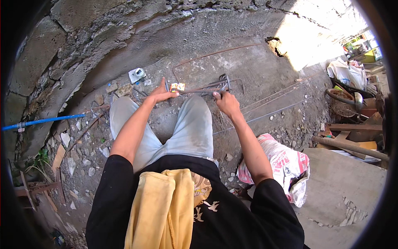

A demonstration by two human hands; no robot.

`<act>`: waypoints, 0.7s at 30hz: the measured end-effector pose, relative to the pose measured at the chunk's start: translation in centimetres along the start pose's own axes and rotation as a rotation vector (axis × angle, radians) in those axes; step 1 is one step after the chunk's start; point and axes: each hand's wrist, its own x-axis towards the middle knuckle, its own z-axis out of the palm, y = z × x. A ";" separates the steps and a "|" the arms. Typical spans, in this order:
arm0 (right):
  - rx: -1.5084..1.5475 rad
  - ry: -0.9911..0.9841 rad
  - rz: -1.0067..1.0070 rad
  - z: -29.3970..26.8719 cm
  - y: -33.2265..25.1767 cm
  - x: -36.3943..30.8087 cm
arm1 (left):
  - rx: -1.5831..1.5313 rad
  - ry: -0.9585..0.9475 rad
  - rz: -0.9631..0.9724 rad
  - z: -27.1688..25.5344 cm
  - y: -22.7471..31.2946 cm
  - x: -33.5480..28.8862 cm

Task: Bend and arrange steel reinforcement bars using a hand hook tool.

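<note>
My right hand (226,103) is closed around a dark bent steel rod (224,81), near its end, over the ground in front of my knees. My left hand (158,94) lies at the other end of the bent steel bars (199,89), thumb stretched to the right and index finger pointing away from me. Its lower fingers are partly hidden. An orange and white wrapper (178,86) sits just beyond the left thumb. Farther off, a long thin rusty rod (219,53) lies bent on the concrete.
A small white block (137,75) stands near the rough wall (166,33). Straight rods (277,108) stretch to the right. By my right arm lies a white and pink sack (280,162). A blue pipe (49,120) and rubble are at left; a fan guard (343,107) and planks at right.
</note>
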 end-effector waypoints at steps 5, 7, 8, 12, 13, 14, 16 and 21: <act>-0.002 -0.012 0.044 0.6 1.1 -1.5 | -0.009 -0.068 -0.075 0.0 2.8 -0.1; 0.028 -0.009 0.024 1.0 0.9 -2.6 | 0.058 -0.063 -0.101 0.2 3.8 -0.8; 0.056 -0.006 -0.010 1.0 0.7 -3.3 | 0.124 -0.044 -0.132 0.3 4.4 -1.3; 0.142 0.013 -0.004 2.1 -0.2 -5.1 | 0.273 0.003 -0.179 0.4 6.0 -2.4; 0.152 0.000 0.016 3.2 0.6 -4.9 | 0.276 0.031 -0.161 0.5 6.1 -2.4; 0.152 -0.001 0.017 3.7 0.7 -5.0 | 0.276 0.030 -0.161 0.5 5.7 -2.2; 0.528 -0.174 0.241 4.4 1.0 -5.3 | 0.266 0.027 -0.136 0.6 5.1 -1.8; 0.369 0.166 0.098 6.1 2.5 -3.3 | 0.206 0.079 -0.077 0.8 3.6 -1.4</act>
